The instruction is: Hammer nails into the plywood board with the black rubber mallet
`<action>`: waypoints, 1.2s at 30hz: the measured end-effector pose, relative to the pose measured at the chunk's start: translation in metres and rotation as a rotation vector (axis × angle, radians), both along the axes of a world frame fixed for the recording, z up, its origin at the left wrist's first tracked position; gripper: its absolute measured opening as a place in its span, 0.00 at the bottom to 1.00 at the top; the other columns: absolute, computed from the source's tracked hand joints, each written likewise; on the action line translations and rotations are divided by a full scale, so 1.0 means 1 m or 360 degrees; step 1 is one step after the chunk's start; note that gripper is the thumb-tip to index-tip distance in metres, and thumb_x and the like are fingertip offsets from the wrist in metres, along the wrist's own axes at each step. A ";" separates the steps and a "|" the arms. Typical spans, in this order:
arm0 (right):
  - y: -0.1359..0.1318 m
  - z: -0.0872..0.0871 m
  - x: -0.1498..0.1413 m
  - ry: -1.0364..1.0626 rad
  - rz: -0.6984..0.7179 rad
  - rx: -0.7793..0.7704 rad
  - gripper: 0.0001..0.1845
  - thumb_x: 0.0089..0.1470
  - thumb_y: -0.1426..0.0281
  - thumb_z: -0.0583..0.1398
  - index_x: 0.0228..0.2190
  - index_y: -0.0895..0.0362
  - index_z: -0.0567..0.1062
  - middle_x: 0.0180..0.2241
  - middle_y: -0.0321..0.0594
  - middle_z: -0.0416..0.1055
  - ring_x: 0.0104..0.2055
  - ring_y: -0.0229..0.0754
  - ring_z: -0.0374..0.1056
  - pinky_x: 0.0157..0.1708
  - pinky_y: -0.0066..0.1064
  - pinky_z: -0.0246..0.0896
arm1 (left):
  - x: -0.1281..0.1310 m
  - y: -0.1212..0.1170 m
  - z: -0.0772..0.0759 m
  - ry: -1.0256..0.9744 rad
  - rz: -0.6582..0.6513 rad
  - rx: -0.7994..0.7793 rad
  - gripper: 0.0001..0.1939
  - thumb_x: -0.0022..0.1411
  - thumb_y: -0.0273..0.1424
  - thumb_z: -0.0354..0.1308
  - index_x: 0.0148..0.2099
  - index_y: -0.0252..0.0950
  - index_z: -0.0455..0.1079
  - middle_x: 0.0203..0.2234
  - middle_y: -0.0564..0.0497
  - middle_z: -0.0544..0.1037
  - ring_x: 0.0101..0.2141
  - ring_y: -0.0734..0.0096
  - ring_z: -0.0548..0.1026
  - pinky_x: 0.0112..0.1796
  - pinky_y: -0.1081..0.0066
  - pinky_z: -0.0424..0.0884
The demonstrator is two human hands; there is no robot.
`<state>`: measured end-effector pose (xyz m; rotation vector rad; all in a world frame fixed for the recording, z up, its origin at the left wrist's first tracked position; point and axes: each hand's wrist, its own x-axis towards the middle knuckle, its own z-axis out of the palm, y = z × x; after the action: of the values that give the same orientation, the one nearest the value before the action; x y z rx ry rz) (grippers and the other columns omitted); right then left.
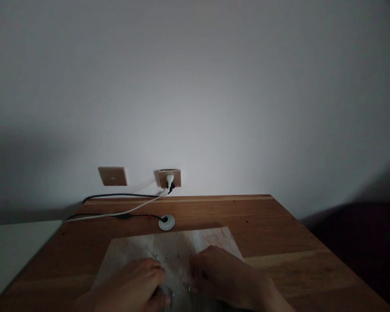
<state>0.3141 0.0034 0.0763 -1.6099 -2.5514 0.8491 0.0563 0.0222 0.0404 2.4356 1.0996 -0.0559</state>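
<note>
A pale, mottled board (195, 237) lies on the wooden desk, with several small metal nails or pins (167, 256) standing up from it. Over the board's left part is my left hand (138, 279), its fingers curled together close to the pins. My right hand (216, 273) is over the right part, fingers also bent inward and somewhat blurred. Whatever either hand grips is hidden or too small to name. Between the hands, near the bottom edge, thin upright pins (173, 295) show faintly.
Behind the board, a round cable grommet (167, 222) sits in the wooden desk (279, 242). White and black cables run left from a wall socket (177, 178); a second wall plate (113, 176) is beside it. A white surface (16, 251) borders the desk's left. Dark furniture (360, 234) stands right.
</note>
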 end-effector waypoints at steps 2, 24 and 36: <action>0.002 -0.001 -0.003 -0.0005 -0.0064 0.0124 0.07 0.67 0.72 0.65 0.43 0.55 0.85 0.39 0.38 0.86 0.41 0.40 0.82 0.39 0.25 0.68 | 0.003 0.005 0.012 0.0102 0.0106 -0.0047 0.07 0.70 0.34 0.59 0.41 0.40 0.78 0.43 0.47 0.83 0.45 0.55 0.82 0.49 0.59 0.75; 0.006 -0.011 -0.027 -0.0609 0.0099 0.0457 0.08 0.70 0.71 0.66 0.49 0.58 0.81 0.51 0.43 0.81 0.52 0.48 0.79 0.53 0.47 0.77 | -0.008 0.029 -0.017 -0.0085 -0.0015 0.0368 0.18 0.72 0.18 0.48 0.53 0.39 0.74 0.47 0.45 0.81 0.48 0.59 0.81 0.50 0.63 0.74; 0.006 -0.017 -0.022 -0.0521 0.0117 0.0531 0.05 0.70 0.74 0.65 0.46 0.58 0.81 0.48 0.41 0.81 0.51 0.46 0.79 0.53 0.46 0.76 | -0.001 0.028 0.002 -0.0079 -0.0025 0.0380 0.13 0.71 0.19 0.52 0.43 0.36 0.77 0.39 0.46 0.81 0.40 0.62 0.80 0.43 0.67 0.73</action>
<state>0.2920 0.0097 0.0593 -1.6687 -2.7825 0.1486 0.0550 0.0499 0.0422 2.6396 1.1214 0.1376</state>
